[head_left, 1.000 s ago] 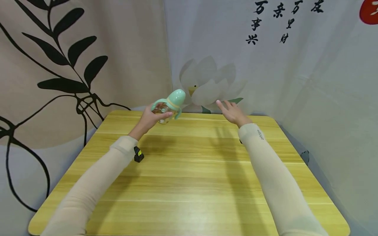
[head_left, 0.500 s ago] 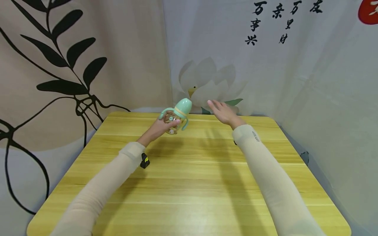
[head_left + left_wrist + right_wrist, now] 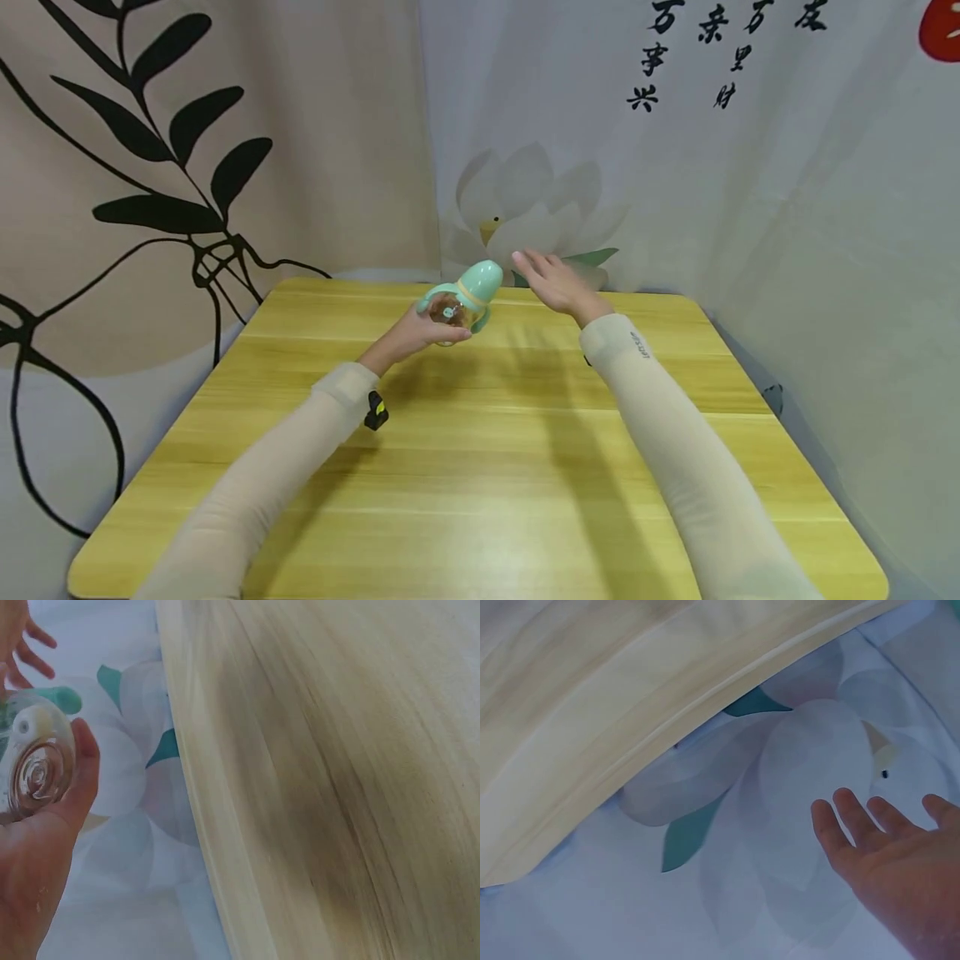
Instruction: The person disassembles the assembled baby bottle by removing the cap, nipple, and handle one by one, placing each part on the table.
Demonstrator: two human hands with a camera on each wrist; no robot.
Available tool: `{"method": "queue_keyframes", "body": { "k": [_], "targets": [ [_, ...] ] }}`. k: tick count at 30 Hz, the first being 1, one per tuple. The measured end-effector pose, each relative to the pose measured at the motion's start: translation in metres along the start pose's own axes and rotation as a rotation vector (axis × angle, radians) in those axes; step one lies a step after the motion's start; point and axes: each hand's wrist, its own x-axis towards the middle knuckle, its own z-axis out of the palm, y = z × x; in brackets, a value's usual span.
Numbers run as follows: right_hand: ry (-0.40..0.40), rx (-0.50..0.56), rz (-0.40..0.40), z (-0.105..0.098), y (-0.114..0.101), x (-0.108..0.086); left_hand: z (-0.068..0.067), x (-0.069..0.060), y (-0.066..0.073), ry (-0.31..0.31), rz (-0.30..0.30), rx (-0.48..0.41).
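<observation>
A baby bottle (image 3: 480,283) with a mint-green cap, two mint handles and a clear body is tilted to the right above the table's far part. My left hand (image 3: 411,336) grips it round the body, with the thumb across the near side. The left wrist view shows the bottle's clear base (image 3: 39,776) cradled between thumb and fingers. To the right of the cap, my right hand (image 3: 557,285) hovers with its fingers extended, touching nothing. In the right wrist view that hand (image 3: 900,862) appears palm-side with spread fingers.
The wooden table (image 3: 480,500) has its far edge just beyond both hands. Behind it hangs a pale curtain (image 3: 750,192) with a printed flower and characters. A beige curtain (image 3: 337,150) with dark leaves is on the left.
My left hand has carried the bottle to the right and a little lower. My right hand has shifted left, so the gap between it and the bottle is smaller.
</observation>
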Motion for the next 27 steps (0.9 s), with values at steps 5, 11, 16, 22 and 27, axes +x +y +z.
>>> {"method": "queue_keyframes", "body": {
  "k": [5, 11, 16, 22, 27],
  "targets": [
    [-0.003, -0.025, -0.016, 0.002, -0.012, -0.004, 0.004, 0.002, -0.001, -0.018, -0.008, 0.022],
    [0.002, -0.042, -0.062, 0.006, -0.03, -0.002, 0.007, 0.0, -0.003, -0.021, -0.013, 0.018],
    [0.057, -0.07, -0.077, 0.014, -0.036, -0.001, 0.008, 0.003, -0.001, -0.009, -0.01, 0.019],
    [0.138, -0.107, -0.097, 0.02, -0.038, -0.001, 0.01, 0.004, -0.001, -0.011, -0.006, 0.018],
    [0.147, -0.127, -0.106, 0.023, -0.04, 0.001, 0.011, 0.002, 0.0, 0.002, -0.019, 0.037]
  ]
}}
